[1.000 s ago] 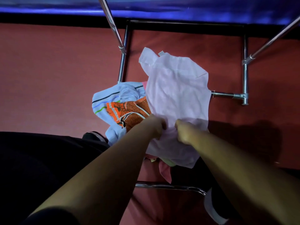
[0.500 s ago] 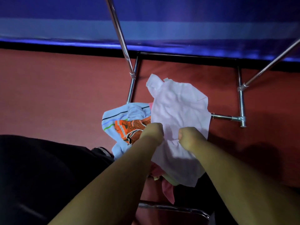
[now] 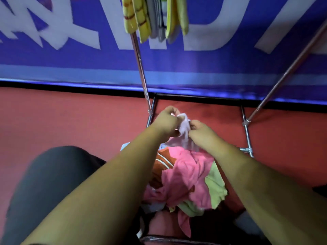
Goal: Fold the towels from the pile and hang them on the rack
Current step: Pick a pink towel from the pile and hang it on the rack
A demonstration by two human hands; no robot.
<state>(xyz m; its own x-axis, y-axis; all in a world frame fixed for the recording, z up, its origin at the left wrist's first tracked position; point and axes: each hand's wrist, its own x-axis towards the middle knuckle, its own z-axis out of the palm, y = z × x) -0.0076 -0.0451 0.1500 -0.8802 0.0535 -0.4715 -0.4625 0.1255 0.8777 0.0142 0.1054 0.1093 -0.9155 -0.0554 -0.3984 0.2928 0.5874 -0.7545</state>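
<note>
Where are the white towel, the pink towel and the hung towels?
white towel (image 3: pixel 184 127): head view, on its bunched upper part.
pink towel (image 3: pixel 187 172): head view, middle of its top fold.
hung towels (image 3: pixel 141 18): head view, lower half of a yellow one.

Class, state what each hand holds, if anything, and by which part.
Left hand and right hand both pinch the pale towel at its bunched top end; the rest hangs down.

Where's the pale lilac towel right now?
Head view, centre: the pale lilac cloth towel is bunched between the left hand and right hand, just above the pile of pink and green towels, right of the rack's chrome left pole.
</note>
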